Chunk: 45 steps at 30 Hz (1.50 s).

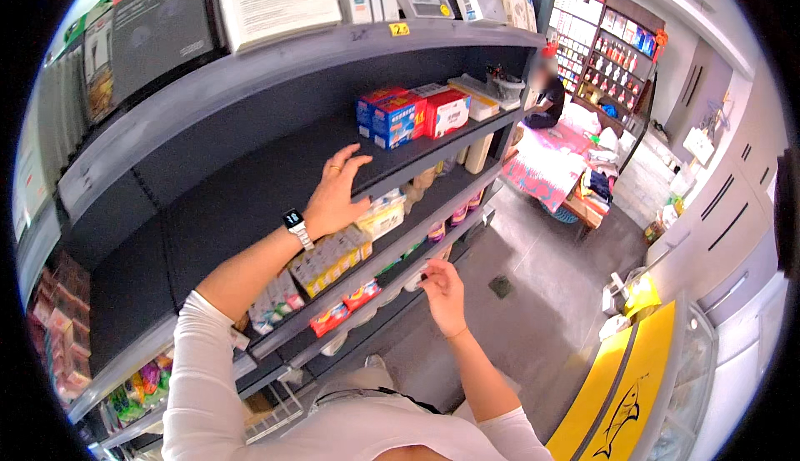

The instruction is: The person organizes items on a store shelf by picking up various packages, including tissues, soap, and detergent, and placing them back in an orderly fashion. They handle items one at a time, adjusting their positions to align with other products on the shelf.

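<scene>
My left hand [337, 193], with a ring and a wristwatch [296, 226], hangs over the edge of a dark shelf [250, 173], its fingers apart and nothing between them. Just beyond its fingertips stand blue and red cardboard boxes [394, 125] and a red and white box [449, 114]. Behind these, at the shelf's far end, are a flat yellow and white box [480, 104] and a clear plastic tub [507, 89]. My right hand [444, 295] is raised in front of the lower shelves, fingers curled loosely, touching no shelf; whether something small is between its fingertips I cannot tell.
Lower shelves hold yellow-grey cartons [334, 258] and red packets [345, 308]. Boxed goods [275, 2] line the top shelf. At right stands a yellow-fronted glass counter [631, 392]. Farther off, a person [550, 99] sits by a low table or bed [537, 161] with a pink cloth.
</scene>
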Available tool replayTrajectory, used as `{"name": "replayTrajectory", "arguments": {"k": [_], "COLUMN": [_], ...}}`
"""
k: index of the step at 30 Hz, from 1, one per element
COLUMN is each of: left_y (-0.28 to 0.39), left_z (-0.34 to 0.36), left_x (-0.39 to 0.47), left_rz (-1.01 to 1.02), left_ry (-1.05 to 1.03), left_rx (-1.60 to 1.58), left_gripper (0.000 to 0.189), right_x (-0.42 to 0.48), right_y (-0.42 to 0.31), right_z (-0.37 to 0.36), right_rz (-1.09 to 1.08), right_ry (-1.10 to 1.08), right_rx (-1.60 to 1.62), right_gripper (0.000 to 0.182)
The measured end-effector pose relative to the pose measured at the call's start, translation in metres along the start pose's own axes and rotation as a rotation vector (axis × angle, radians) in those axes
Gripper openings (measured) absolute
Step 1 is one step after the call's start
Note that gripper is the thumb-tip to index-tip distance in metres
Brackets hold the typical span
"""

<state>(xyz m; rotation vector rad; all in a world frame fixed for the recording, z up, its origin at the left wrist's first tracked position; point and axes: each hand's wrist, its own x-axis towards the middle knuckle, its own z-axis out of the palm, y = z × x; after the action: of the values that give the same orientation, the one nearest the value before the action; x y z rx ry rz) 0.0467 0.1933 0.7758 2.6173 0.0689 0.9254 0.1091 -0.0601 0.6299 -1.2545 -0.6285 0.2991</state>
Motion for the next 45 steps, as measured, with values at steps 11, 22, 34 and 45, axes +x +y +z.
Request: {"name": "replayTrajectory", "arguments": {"k": [11,22,34,45], "left_y": [-0.111,-0.144,-0.109,-0.103], "left_z": [0.059,0.084,0.083,0.095], "left_x": [0.152,0.182,0.154,0.166], "left_rz": [-0.267,-0.25,-0.247,-0.284], "left_ry": [0.134,0.068,0.132,0.135], "left_rx": [0.045,-0.026,-0.115,-0.053], "left_gripper": [0.106,0.093,0.081,0.086], "right_x": [0.147,0.225,0.288,0.337], "right_y": [0.012,0.022,0.025,0.026], "right_z": [0.01,-0.03,-0.086,-0.074], "right_rz": [-0.099,-0.093,-0.146,-0.817], "right_ry": [-0.096,-0.244,-0.4,-0.238], "right_rx": [0.05,0.136,0.05,-0.708], "right_gripper": [0.036,0.037,0.034,0.048]}}
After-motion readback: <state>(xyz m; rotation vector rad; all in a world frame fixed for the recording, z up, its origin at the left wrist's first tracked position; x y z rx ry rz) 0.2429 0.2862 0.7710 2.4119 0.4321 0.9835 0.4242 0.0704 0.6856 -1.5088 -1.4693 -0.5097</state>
